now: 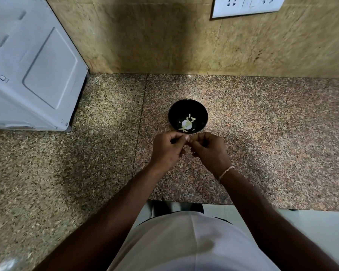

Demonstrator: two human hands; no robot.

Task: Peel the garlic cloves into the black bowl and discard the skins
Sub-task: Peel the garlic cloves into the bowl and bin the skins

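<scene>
1. Black bowl [187, 116] sits on the granite counter [262, 133], pale cloves [186, 124] inside, just beyond both hands.
2. Left hand [167, 149] and right hand [208, 151] meet, fingertips pinching something small, likely a clove; hidden.
3. Best peeled beside the bowl, so skins stay out.

Your left hand [167, 151] and right hand [208, 151] meet with curled fingers, pinching something too small to identify. At twelve o'clock from them, the black bowl [187, 106] holds pale garlic cloves [186, 123] on the speckled counter [272, 143].
</scene>
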